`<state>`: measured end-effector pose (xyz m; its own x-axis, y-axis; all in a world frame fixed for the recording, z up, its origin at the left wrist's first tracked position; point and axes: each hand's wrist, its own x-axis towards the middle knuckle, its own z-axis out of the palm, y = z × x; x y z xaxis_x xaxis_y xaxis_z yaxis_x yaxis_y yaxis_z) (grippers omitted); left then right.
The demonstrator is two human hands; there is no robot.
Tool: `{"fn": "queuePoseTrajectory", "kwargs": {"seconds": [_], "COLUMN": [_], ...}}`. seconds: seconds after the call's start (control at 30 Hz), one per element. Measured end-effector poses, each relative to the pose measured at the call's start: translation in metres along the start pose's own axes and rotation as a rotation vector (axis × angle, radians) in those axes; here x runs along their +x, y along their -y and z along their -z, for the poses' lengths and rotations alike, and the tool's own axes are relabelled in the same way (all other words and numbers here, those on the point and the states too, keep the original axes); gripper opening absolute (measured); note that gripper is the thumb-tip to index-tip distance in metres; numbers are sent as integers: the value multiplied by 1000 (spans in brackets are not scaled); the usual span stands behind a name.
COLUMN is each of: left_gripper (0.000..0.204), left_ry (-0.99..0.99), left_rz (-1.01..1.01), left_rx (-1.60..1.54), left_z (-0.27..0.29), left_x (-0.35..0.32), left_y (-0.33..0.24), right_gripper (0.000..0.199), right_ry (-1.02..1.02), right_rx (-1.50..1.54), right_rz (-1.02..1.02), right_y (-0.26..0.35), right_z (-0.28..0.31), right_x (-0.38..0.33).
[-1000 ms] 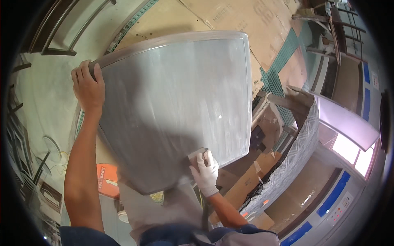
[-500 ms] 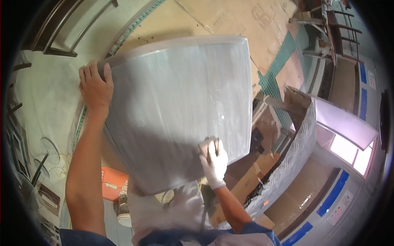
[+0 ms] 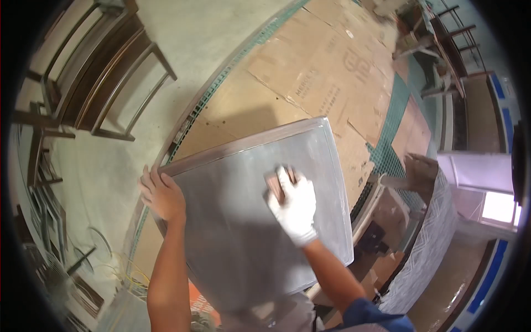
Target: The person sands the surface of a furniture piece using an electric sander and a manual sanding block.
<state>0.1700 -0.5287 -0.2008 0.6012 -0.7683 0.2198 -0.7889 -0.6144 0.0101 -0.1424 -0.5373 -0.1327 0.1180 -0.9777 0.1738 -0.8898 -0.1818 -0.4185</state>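
Note:
A grey, dusty rectangular panel [image 3: 238, 243] with a thin raised rim lies in front of me, tilted in the view. Gripping its far left corner is my bare left hand [image 3: 164, 193], with the fingers over the edge. My right hand [image 3: 296, 207], in a white glove, is closed around a small brownish sanding block [image 3: 273, 187]. It presses the block on the panel's face, right of the middle. The block is partly hidden by the gloved fingers, and the panel's near edge meets my clothing.
Cardboard sheets [image 3: 310, 83] and green mesh [image 3: 394, 124] lie beyond the panel. Dark wooden chair-like frames [image 3: 113, 72] stand at the far left. On the right are a plastic-wrapped piece [image 3: 423, 240] and brown panels with blue strips [image 3: 487, 276]. Yellow cords [image 3: 124, 265] trail at the lower left.
My right hand has slid the block from the panel's near right part to farther up its face. The view has shifted, so the panel and my left hand sit lower and farther right.

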Motion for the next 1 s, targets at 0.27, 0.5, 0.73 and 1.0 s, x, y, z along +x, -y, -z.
{"fn": "queuePoseTrajectory", "kwargs": {"seconds": [0.27,0.5,0.73,1.0], "left_gripper": [41,41,38,40], "left_ry": [95,77,42,31], "left_rz": [73,14,-24,-25], "left_rx": [-44,-84,-133,-121], "left_z": [0,7,9,5], "left_x": [0,1,5,7], "left_y": [-2,-5,-5,-2], "right_gripper": [61,63,56,49], "right_ry": [28,-3,-153,-143], "right_rx": [49,-46,-14,-88], "right_rz": [-1,-79,-55,-82], "right_y": [1,4,-14,4], "right_z": [12,5,2,-5], "right_x": [12,75,86,95]}}
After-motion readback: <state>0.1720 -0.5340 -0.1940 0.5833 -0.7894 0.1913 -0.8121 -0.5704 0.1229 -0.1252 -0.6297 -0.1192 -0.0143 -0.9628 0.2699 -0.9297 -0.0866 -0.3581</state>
